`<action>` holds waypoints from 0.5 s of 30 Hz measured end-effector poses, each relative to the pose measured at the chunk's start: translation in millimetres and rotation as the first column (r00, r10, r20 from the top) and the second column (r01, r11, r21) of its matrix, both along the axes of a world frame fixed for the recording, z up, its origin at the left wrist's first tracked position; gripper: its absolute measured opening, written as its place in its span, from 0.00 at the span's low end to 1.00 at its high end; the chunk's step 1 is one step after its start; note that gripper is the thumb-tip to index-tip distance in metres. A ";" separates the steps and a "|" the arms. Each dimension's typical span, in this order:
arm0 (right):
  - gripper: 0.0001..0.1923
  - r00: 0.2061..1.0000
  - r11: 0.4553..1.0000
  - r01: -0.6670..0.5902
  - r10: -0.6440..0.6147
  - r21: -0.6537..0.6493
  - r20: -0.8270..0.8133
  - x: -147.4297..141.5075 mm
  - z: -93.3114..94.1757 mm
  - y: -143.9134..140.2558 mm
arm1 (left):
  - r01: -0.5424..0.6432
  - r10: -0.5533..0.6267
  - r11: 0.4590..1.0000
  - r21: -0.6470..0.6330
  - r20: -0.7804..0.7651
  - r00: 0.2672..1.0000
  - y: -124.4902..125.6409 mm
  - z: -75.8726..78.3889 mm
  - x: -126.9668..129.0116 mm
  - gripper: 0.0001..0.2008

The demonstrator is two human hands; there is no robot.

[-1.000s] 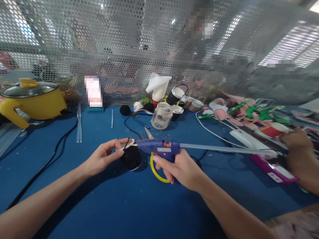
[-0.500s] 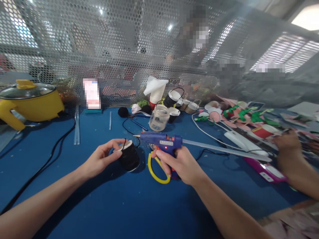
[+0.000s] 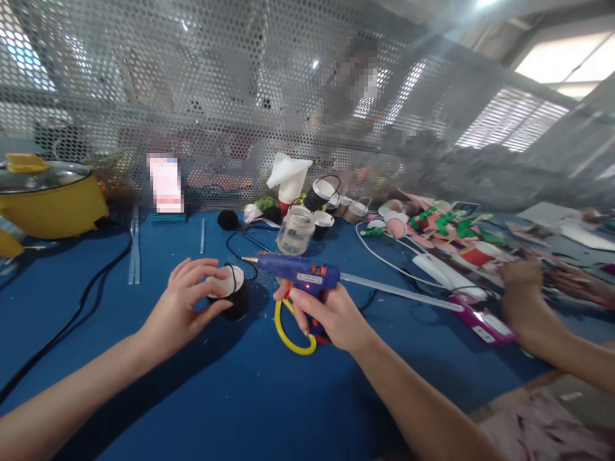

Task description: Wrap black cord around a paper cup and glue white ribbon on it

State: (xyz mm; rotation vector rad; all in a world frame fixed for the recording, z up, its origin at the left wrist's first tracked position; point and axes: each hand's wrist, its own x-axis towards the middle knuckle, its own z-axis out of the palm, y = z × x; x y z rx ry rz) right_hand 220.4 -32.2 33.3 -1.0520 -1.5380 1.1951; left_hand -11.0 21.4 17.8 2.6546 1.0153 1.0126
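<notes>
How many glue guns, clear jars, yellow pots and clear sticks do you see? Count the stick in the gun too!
Glue gun: 1
Clear jar: 1
Yellow pot: 1
Clear sticks: 4 (1 in the gun, 3 on the table)
Total: 7

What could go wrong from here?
1. Burn: the metal nozzle of the glue gun points toward the left hand; its red light is lit, so it may be hot.
2. Snag: the right hand could catch the yellow-handled scissors beside it.
3. Knock: the nozzle is close to the black cup and might bump it.
</notes>
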 end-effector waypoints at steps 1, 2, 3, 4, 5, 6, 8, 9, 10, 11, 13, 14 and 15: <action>0.13 1.000 1.000 0.017 -0.017 0.007 0.018 -0.9 1.5 -0.4 | -0.004 0.005 0.999 0.038 -0.035 0.999 -2.4 0.1 1.6 0.04; 0.13 0.999 0.999 0.034 -0.034 0.011 0.033 -1.9 2.8 -0.8 | -0.004 0.009 0.998 0.067 -0.063 0.998 -5.3 -0.1 3.4 0.05; 0.14 0.998 0.999 0.053 -0.053 0.012 0.045 -2.9 3.9 -1.2 | -0.001 0.009 0.996 0.088 -0.086 0.996 -8.3 -0.5 5.3 0.05; 0.14 0.996 0.997 0.072 -0.073 0.013 0.055 -3.7 4.7 -1.6 | 0.003 0.008 0.994 0.105 -0.103 0.995 -11.3 -0.9 7.2 0.06; 0.15 0.994 0.996 0.092 -0.093 0.014 0.064 -4.4 5.0 -1.9 | 0.009 0.005 0.993 0.119 -0.115 0.993 -14.0 -1.2 8.8 0.07; 0.15 0.990 0.993 0.115 -0.116 0.018 0.075 -4.9 4.9 -2.0 | 0.014 0.002 0.991 0.132 -0.123 0.992 -16.4 -1.0 10.1 0.07; 0.16 0.979 0.985 0.167 -0.170 0.030 0.111 -5.3 3.5 -2.0 | 0.024 -0.003 0.986 0.165 -0.130 0.991 -19.6 1.8 11.8 0.08; 0.16 0.969 0.979 0.200 -0.204 0.042 0.141 -5.4 2.4 -1.8 | 0.026 -0.001 0.981 0.192 -0.129 0.992 -20.8 4.8 12.5 0.08; 0.16 0.952 0.969 0.238 -0.246 0.061 0.180 -5.4 1.2 -1.4 | 0.024 0.005 0.973 0.228 -0.123 0.992 -22.1 9.0 13.3 0.08; 0.15 0.930 0.956 0.279 -0.292 0.091 0.223 -5.6 -0.1 -1.0 | 0.021 0.011 0.962 0.271 -0.115 0.993 -23.7 14.5 14.7 0.07; 0.14 0.874 0.920 0.349 -0.388 0.179 0.291 -6.9 -1.9 -0.4 | 0.036 0.000 0.930 0.365 -0.100 0.995 -29.4 28.4 20.4 0.05; 0.12 0.860 0.909 0.356 -0.409 0.216 0.306 -8.0 -2.3 -0.4 | 0.067 -0.025 0.915 0.399 -0.109 0.994 -33.8 36.3 25.2 0.04; 0.11 0.860 0.909 0.343 -0.405 0.237 0.310 -9.4 -2.4 -0.7 | 0.106 -0.063 0.892 0.440 -0.111 0.992 -39.0 44.2 31.6 0.04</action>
